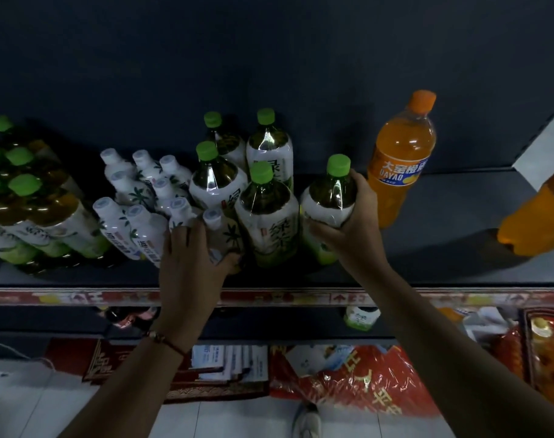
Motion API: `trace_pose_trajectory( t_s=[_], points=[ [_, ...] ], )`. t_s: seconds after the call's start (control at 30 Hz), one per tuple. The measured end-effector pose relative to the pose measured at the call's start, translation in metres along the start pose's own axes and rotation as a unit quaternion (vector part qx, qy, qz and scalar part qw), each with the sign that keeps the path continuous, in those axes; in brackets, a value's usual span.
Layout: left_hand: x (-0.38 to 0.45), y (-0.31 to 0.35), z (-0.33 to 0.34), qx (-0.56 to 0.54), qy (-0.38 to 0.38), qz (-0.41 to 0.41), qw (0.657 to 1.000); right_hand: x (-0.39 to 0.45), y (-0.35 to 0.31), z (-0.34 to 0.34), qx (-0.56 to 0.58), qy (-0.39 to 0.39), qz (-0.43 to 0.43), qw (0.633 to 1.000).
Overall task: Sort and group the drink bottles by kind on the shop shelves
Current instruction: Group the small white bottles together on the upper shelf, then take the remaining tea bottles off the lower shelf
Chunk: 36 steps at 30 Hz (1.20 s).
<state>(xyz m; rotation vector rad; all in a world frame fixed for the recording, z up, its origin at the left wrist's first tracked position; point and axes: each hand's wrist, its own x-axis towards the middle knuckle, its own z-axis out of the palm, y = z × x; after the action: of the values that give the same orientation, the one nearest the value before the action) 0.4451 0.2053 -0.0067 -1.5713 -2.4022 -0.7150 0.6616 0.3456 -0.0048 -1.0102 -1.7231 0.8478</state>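
Note:
On the dark shelf (427, 273) my right hand (354, 222) grips a large green-capped green tea bottle (331, 191), upright at the right end of a cluster of several like bottles (264, 210). My left hand (190, 263) is wrapped around a small white coconut-drink bottle (217, 232) with a white cap, at the right edge of a group of several such bottles (136, 197). Further right stands an orange soda bottle (400, 159).
A shrink-wrapped pack of green-capped tea bottles (26, 210) fills the shelf's left end. A second orange bottle (538, 216) leans in at the right edge. Bare shelf lies between the two orange bottles. Below are a lower shelf with a small bottle (361, 317) and red packages (348, 380) on the floor.

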Motion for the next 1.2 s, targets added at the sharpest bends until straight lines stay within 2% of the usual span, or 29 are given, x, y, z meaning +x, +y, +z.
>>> trace_pose_trajectory(
  t_s=[0.1, 0.23, 0.27, 0.33, 0.4, 0.5, 0.6, 0.7, 0.87, 0.9, 0.93, 1.0, 1.03, 1.1, 1.17, 1.2],
  points=[
    [-0.007, -0.001, -0.009, -0.031, -0.005, 0.009, 0.999, 0.0, 0.002, -0.001, 0.011, -0.012, 0.043, 0.999],
    [-0.028, -0.004, -0.03, -0.091, -0.021, 0.048, 0.994, -0.012, -0.009, -0.014, 0.021, -0.066, 0.084, 0.994],
    [-0.037, -0.004, -0.036, -0.124, -0.048, 0.057, 0.99, -0.023, -0.013, -0.018, 0.029, -0.078, 0.086, 0.993],
    [-0.058, -0.005, -0.045, -0.2, -0.153, 0.039, 0.967, -0.055, -0.022, -0.028, 0.017, -0.102, 0.108, 0.989],
    [-0.084, -0.01, -0.047, -0.264, -0.264, 0.01, 0.927, -0.095, -0.026, -0.034, -0.034, -0.126, 0.145, 0.981],
    [-0.125, -0.021, -0.031, -0.299, -0.377, -0.019, 0.876, -0.162, -0.025, -0.035, -0.101, -0.181, 0.171, 0.963],
    [-0.16, -0.026, -0.004, -0.334, -0.418, -0.073, 0.842, -0.222, -0.012, -0.033, -0.104, -0.214, 0.219, 0.946],
    [-0.178, -0.018, 0.032, -0.352, -0.42, -0.146, 0.824, -0.257, 0.016, -0.03, -0.101, -0.202, 0.265, 0.937],
    [-0.169, 0.001, 0.134, -0.424, -0.381, -0.369, 0.734, -0.266, 0.105, -0.017, -0.067, -0.138, 0.31, 0.938],
    [-0.161, 0.001, 0.163, -0.426, -0.363, -0.393, 0.729, -0.26, 0.129, -0.013, -0.058, -0.119, 0.311, 0.941],
    [-0.152, 0.001, 0.19, -0.424, -0.343, -0.399, 0.737, -0.252, 0.153, -0.008, -0.054, -0.103, 0.311, 0.943],
    [-0.132, -0.002, 0.242, -0.412, -0.293, -0.362, 0.783, -0.234, 0.2, 0.0, -0.045, -0.076, 0.298, 0.951],
    [-0.122, -0.003, 0.262, -0.413, -0.255, -0.329, 0.81, -0.225, 0.222, 0.004, -0.054, -0.057, 0.278, 0.957],
    [-0.105, -0.008, 0.293, -0.377, -0.139, -0.228, 0.887, -0.207, 0.263, 0.01, -0.108, 0.002, 0.217, 0.97],
    [-0.095, -0.011, 0.318, -0.254, -0.026, -0.108, 0.961, -0.188, 0.296, 0.015, -0.172, 0.054, 0.137, 0.974],
    [-0.091, -0.013, 0.332, -0.172, 0.039, -0.047, 0.983, -0.18, 0.311, 0.019, -0.197, 0.066, 0.102, 0.973]
  ],
)
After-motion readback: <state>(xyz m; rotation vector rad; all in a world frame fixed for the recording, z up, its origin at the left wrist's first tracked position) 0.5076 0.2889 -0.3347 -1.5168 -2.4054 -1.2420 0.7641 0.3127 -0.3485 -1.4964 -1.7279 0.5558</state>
